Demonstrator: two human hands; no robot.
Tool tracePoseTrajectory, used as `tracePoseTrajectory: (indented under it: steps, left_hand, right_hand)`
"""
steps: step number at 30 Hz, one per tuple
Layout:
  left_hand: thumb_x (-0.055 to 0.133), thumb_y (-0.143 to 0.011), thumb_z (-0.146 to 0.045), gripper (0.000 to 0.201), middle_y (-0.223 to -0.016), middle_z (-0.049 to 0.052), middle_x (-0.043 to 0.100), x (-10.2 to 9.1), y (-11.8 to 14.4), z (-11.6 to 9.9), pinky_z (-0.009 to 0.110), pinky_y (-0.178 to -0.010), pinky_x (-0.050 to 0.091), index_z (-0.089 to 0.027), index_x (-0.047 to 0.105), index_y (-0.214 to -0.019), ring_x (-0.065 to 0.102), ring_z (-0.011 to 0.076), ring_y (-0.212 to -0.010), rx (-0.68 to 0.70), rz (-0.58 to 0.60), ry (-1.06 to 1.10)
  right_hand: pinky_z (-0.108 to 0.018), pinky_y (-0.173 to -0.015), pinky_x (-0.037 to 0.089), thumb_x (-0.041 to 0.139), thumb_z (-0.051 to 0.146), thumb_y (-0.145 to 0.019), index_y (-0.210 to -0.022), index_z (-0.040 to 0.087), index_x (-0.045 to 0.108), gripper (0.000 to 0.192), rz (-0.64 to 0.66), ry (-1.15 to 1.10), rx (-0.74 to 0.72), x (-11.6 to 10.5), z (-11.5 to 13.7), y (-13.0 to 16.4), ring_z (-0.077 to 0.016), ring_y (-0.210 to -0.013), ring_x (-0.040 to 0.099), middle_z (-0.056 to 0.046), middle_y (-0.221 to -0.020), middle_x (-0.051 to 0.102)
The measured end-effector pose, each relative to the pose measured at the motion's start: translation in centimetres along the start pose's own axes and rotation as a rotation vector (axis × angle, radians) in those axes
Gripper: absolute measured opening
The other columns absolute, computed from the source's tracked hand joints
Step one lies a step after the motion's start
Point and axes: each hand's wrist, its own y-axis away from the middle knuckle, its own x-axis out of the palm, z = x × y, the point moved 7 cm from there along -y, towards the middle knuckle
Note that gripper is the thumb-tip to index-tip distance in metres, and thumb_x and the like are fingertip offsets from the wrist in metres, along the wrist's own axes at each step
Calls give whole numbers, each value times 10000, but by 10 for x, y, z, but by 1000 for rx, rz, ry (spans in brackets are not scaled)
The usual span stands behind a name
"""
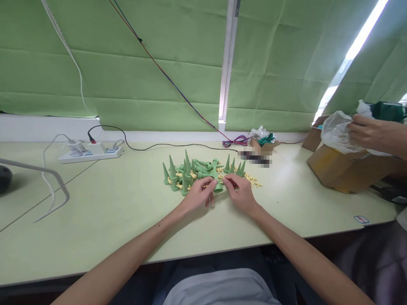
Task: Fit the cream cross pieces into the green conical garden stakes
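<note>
Your left hand (199, 194) and right hand (241, 192) sit close together on the pale counter (111, 212), both pinching one green cone (217, 183) between their fingertips; it lies at the near edge of the pile of green cones (190, 171) (some upright, some tipped over). Small yellow pieces (252, 181) are scattered through the pile and just right of your right hand. A white power strip (90, 153) rests well to the left near the wall. At the far right, another person's hand (365, 131) grips a plastic bag (335, 131) over a cardboard box (343, 169).
</note>
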Motion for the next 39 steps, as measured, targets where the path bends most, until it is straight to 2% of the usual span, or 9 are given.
tracePoseTrajectory:
  steps: [6,12,19,24,29,34,39]
  left_hand:
    - [474,-903,-482,287,-582,-38,512,0,3,-3,239,-439,408,-197,489,-871,545,135,-467,36,-21,-144]
    - [497,-888,-405,250,-664,-26,443,-5,3,-8,227,-472,365,-195,442,-763,510,119,-534,156,-139,-363]
    - [481,-904,-351,196,-846,19,490,-8,2,-11,244,-552,408,-188,492,-796,495,118,-620,238,-198,-491]
    - [495,-908,-324,200,-868,22,498,-8,3,-14,247,-575,406,-182,494,-766,467,107,-607,290,-211,-536]
    - [503,-910,-284,157,-918,45,528,-9,5,-21,244,-609,402,-180,555,-804,491,125,-688,367,-220,-592]
    - [496,-909,-294,149,-925,50,550,-8,4,-19,254,-606,409,-189,585,-852,507,137,-691,337,-210,-612]
    - [505,-897,-324,154,-999,44,577,-9,4,-14,250,-564,410,-208,545,-990,498,102,-582,258,-236,-517]
  right_hand:
    - [-244,-556,370,475,249,-942,-765,191,564,207,19,32,5,1,-2,0,-117,-556,461,6,-660,561]
    - [-246,-527,343,473,264,-941,-732,190,538,231,39,53,32,3,-5,1,-112,-521,439,13,-618,539]
    - [-249,-534,346,466,281,-949,-740,193,540,238,38,57,33,3,-4,0,-118,-523,449,8,-619,547]
    - [-246,-533,343,472,266,-945,-744,191,538,224,44,54,28,3,-4,0,-116,-522,446,11,-619,544]
    - [-248,-521,333,463,283,-948,-722,193,521,251,48,60,34,4,-5,1,-113,-504,421,21,-592,512]
    - [-251,-517,334,460,290,-949,-717,196,523,258,36,63,41,3,-3,0,-114,-495,417,24,-577,504]
    - [-250,-521,350,471,286,-944,-740,194,544,236,-8,59,56,-1,-3,-1,-115,-503,440,17,-594,530]
